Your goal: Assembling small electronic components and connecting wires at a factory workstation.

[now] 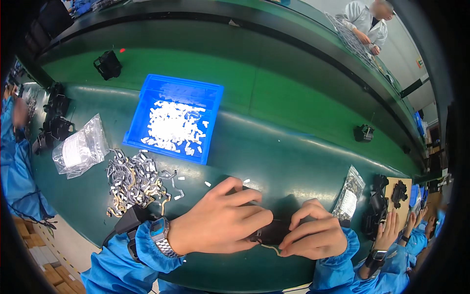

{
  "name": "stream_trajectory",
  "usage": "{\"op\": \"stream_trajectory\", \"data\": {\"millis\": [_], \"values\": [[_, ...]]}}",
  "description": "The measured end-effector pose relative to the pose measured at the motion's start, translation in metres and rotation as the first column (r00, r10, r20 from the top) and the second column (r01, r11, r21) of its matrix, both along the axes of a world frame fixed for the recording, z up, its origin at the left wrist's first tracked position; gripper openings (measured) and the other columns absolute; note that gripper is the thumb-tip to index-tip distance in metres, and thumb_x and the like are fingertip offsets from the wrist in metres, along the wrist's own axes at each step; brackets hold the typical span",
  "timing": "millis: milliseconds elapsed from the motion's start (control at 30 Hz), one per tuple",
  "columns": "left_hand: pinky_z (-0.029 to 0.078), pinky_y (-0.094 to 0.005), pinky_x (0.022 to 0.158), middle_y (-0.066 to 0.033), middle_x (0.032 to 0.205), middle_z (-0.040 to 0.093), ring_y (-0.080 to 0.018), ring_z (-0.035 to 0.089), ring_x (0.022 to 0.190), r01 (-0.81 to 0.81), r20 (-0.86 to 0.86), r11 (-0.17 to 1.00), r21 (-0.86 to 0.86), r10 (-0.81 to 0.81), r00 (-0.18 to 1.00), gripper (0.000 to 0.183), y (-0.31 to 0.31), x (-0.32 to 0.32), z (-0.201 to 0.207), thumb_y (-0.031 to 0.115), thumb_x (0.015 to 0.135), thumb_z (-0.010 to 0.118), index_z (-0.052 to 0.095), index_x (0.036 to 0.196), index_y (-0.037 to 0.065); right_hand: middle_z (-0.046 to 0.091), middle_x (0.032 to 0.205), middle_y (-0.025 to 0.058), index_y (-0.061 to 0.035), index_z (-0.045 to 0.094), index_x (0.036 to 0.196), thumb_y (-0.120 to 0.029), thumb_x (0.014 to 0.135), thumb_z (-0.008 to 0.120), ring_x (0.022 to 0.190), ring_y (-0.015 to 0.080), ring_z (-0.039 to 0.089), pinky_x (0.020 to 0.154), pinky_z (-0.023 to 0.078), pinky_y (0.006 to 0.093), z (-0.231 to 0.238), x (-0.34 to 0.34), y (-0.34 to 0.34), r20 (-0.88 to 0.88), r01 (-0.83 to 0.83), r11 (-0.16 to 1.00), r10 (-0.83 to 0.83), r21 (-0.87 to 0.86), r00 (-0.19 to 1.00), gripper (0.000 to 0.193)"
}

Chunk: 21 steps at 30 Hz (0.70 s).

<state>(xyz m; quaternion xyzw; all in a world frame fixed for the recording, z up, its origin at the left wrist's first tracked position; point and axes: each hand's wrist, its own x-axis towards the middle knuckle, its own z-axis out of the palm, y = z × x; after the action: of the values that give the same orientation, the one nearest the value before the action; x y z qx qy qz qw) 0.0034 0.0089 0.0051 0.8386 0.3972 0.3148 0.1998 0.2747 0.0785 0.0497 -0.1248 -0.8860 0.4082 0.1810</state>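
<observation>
My left hand (pixel 223 220) is curled, with its thumb and fingers closed at the near left edge of a dark block-like part (pixel 274 230) that lies between my hands. What its fingertips grip is partly hidden. A short pale cable (pixel 270 248) runs from beside that thumb to my right hand (pixel 316 232), which pinches the cable's end between thumb and fingers. Left of my left hand lies a tangled pile of short grey and tan cables (pixel 134 181) with small white connectors. Past it, a blue bin (pixel 210 139) holds many small white pieces (pixel 174 127).
A clear plastic bag (pixel 81 147) lies at the left, another filled bag (pixel 349 196) at the right. Loose white pieces (pixel 207 184) dot the green table (pixel 235 132). Black parts (pixel 377 201) sit right. Co-workers sit on both sides; another person (pixel 369 24) works beyond the partition.
</observation>
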Motion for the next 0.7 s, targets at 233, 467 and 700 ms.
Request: {"op": "stream_trajectory", "data": {"millis": [233, 467, 700], "values": [[0.047, -0.0451, 0.098, 0.0015, 0.105, 0.073, -0.0212, 0.064, 0.118, 0.023, -0.012, 0.999, -0.022, -0.023, 1.0, 0.041, 0.001, -0.001, 0.001, 0.033, 0.075, 0.089, 0.072, 0.108, 0.015, 0.079, 0.101, -0.0121, -0.02, 0.087, 0.095, -0.02, 0.078, 0.088, 0.1, 0.0186, 0.063, 0.091, 0.045, 0.0354, 0.001, 0.0, 0.0, 0.055, -0.001, 1.0, 0.002, -0.017, 0.998, 0.017], [0.047, -0.0447, 0.098, 0.0027, 0.107, 0.074, -0.0214, 0.064, 0.116, 0.022, -0.001, 0.999, -0.031, -0.023, 1.0, 0.039, 0.0, -0.001, 0.002, 0.034, 0.076, 0.089, 0.073, 0.106, 0.015, 0.078, 0.101, -0.0132, -0.0212, 0.086, 0.095, -0.019, 0.077, 0.088, 0.1, 0.0182, 0.063, 0.092, 0.045, 0.035, 0.001, -0.001, -0.002, 0.1, 0.025, 0.999, -0.028, 0.034, 0.995, 0.018], [0.048, -0.0442, 0.099, 0.0037, 0.108, 0.074, -0.021, 0.065, 0.114, 0.015, -0.018, 1.0, 0.0, -0.015, 1.0, 0.037, -0.001, 0.001, 0.002, 0.034, 0.077, 0.089, 0.072, 0.103, 0.014, 0.078, 0.101, -0.0105, -0.0208, 0.087, 0.096, -0.017, 0.073, 0.091, 0.094, 0.0177, 0.063, 0.084, 0.046, 0.036, -0.005, -0.004, -0.011, -0.03, 0.063, 0.995, -0.061, 0.074, 0.998, 0.023]]}}
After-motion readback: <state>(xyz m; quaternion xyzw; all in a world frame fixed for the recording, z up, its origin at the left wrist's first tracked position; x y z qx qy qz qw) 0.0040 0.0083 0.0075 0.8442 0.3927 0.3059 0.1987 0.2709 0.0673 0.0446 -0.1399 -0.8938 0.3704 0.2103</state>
